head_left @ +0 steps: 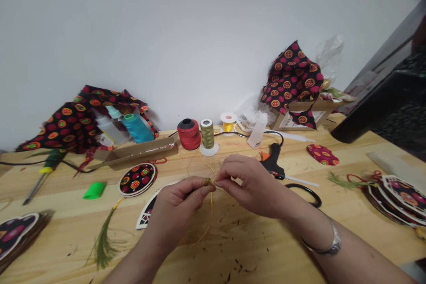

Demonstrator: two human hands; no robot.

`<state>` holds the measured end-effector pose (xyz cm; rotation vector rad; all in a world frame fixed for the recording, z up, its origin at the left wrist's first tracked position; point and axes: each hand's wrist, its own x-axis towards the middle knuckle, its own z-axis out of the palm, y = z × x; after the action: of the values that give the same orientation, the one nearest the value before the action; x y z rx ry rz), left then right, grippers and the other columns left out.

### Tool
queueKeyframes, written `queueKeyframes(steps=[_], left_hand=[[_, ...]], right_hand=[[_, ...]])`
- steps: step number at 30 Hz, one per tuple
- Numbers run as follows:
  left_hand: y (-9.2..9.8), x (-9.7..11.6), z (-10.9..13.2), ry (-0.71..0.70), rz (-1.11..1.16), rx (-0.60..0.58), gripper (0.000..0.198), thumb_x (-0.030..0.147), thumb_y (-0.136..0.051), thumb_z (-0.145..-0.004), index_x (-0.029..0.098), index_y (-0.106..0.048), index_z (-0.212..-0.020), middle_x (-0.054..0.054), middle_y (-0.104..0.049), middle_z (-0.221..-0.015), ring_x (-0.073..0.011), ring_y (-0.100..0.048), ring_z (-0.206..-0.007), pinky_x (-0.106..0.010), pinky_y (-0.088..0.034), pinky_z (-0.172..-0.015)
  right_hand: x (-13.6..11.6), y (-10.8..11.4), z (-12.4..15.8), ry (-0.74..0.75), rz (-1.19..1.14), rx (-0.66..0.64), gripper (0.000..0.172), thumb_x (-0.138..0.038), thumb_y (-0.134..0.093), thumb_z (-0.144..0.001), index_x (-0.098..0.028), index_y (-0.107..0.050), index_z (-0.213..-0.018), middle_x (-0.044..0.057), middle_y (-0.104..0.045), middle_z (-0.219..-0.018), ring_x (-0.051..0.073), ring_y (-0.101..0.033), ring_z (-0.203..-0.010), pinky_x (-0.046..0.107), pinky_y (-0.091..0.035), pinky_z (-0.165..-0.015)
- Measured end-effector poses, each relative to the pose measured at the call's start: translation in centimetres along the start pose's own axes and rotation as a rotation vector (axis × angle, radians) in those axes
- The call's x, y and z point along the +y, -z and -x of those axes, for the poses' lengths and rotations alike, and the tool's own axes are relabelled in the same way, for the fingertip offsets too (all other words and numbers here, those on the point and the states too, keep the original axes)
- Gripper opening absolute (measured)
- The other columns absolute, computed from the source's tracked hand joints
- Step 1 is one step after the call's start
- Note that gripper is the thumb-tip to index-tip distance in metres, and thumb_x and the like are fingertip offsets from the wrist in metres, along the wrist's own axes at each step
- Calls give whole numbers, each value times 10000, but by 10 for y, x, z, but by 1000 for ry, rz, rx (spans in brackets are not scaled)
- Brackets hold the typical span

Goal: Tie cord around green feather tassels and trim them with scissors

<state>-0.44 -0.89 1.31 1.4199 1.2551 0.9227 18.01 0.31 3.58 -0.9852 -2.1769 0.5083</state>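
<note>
Head view: left hand (pixel 178 208) and right hand (pixel 248 186) nearly meet, fingers (pixel 202 192) pinching thread (pixel 208 181).

Wooden table (pixel 273 257), perhaps white wall (pixel 186 44)

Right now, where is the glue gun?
In the head view, the glue gun lies on the table right of centre, just beyond the right hand, with the white bottle behind it to the left.

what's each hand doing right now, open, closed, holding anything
Left hand: closed, pinching a small green bundle.
Right hand: fingertips closed beside it, near the yellow cord; what they grip is too small to tell.
</note>
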Motion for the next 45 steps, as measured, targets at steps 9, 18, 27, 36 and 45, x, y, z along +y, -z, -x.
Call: queueKeyframes(steps=[9, 18, 27, 36, 45], left_hand=[[1, 1, -1, -24, -14, 12, 134, 294, -657, -730, 214, -715, -640, 56, -486, -500, -102, -398, -516, -208, -340, -500], [0, 2, 0, -77, -73, 54, 101, 272, -665, -702, 247, -760, -726, 22, -644, -599, -123, -463, -522, -224, -364, -477], [-3, 3, -1, -181, -161, 70, 128, 213, -641, -721, 277, -751, -703, 17, -735, -727, -151, -602, -643, -234, -437, -583], [-3, 1, 1, -219, -150, 62, 146, 212, -629, -746, 279, -758, -748, 8, -730, -745, -167, -624, -699, -246, -457, -654], [-2, -2, -1, -239, -175, 99, 128, 217, -630, -756, 277, -743, -758, 15, -721, -756, -157, -621, -719, -233, -460, -665]], right_hand=[[-4, -3, 1, 9, -23, 22, 112, -118, -562, -809, -133, -621, -716, 12, -578, -673, 103, -505, -658, 215, -379, -623], [-1, 0, 1, 75, 182, -62, 133, -119, -506, -839, -150, -608, -760, 23, -590, -714, 135, -498, -712, 259, -357, -655], [4, -1, 3, 210, 452, -64, 176, -73, -463, -838, -164, -602, -778, 28, -594, -761, 152, -443, -735, 307, -291, -657], [0, -9, 2, 116, 198, 40, 178, -151, -486, -859, -139, -632, -758, 50, -614, -721, 148, -511, -712, 281, -371, -669], [-1, -14, 2, -129, -103, 50, 92, -165, -593, -797, -148, -652, -729, 3, -615, -653, 104, -531, -629, 227, -385, -617]])
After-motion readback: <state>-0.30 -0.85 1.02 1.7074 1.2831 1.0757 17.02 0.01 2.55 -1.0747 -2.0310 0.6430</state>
